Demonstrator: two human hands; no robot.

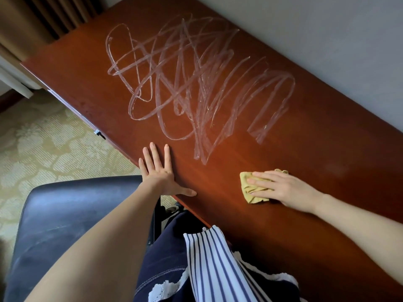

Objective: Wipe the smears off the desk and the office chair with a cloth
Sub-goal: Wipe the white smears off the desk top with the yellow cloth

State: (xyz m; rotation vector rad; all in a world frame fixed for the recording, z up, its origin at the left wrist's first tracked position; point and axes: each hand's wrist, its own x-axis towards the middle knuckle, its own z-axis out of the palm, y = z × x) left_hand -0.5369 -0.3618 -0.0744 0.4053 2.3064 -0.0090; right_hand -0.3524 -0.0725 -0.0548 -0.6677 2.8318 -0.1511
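The desk half of the job looks barely begun: the smears [196, 83], a wide tangle of pale glossy loops and zigzags, cover the middle of the desk [327, 153] from near its far edge to close by its front edge, and none of them appears wiped yet. The cloth [250, 191], yellow and crumpled, lies on bare wood short of the nearest streaks, toward the front edge. The right hand [283, 188] rests flat on top of it, fingers stretched out and pressing it down, not curled round it. The left hand [162, 173] is spread open, palm down, on the front edge of the desk, holding nothing and apparently bracing the body. The next move probably calls for sliding the cloth under firm pressure up into the lowest streaks and working across the scribble in overlapping passes. The office chair [76, 214], its dark seat just beside the front edge, waits its turn; faint marks may show on it, but I cannot tell.
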